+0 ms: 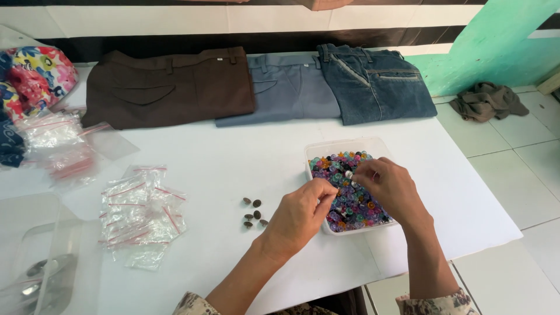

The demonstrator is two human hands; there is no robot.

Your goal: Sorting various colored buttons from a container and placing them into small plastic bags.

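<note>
Clear plastic, shallow and square: the tray (pixel 319 150) is my landmark on the white table (pixel 233 157), and it is packed with mixed coloured buttons (pixel 356 204), purple, teal, orange and pink. Both my hands work over it. My right hand (pixel 389 188) is pinched nearly shut on what looks like a small silvery button (pixel 349 174) just above the heap, though it is too tiny to be sure. My left hand (pixel 300 213) rests at the tray's left rim, fingers curled close; whether they grip anything I cannot tell. I judge it best to lift one piece with fingertips only, keeping my wrists off the rim so the tray does not tip. Just left of the tray lie a few dark brown buttons (pixel 254 212); farther left, empty clear zip bags (pixel 143 204); beyond the tray, folded trousers (pixel 169 87).
</note>
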